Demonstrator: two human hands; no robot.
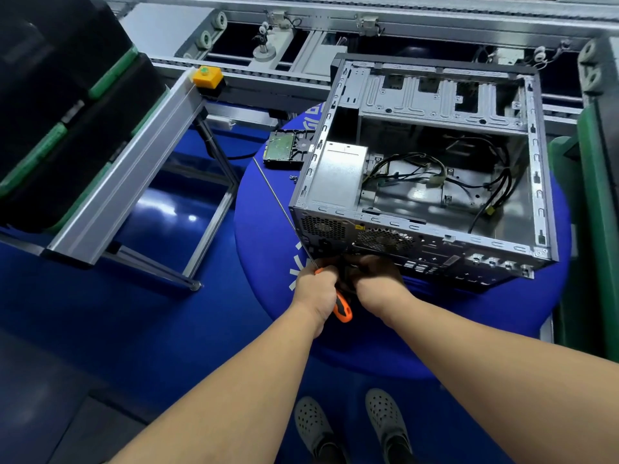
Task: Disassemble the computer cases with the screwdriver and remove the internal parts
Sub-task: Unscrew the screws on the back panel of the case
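Blue round cloth-covered table (264, 209), open grey steel computer case (418, 182) lying on it
My left hand (315, 286) grips the orange-and-black screwdriver (341, 304), shaft toward 11 o'clock; my right hand (375, 276) curls at the rear panel, hold unclear, so I'd seat the tip squarely before turning

A single wide-angle view looks from the person's head, forward and steeply down. It sits close above the round blue desk (264, 222), with both forearms reaching in from the lower edge and the shoes (351, 426) straight below. A conveyor frame (301, 18) crosses the far top edge.
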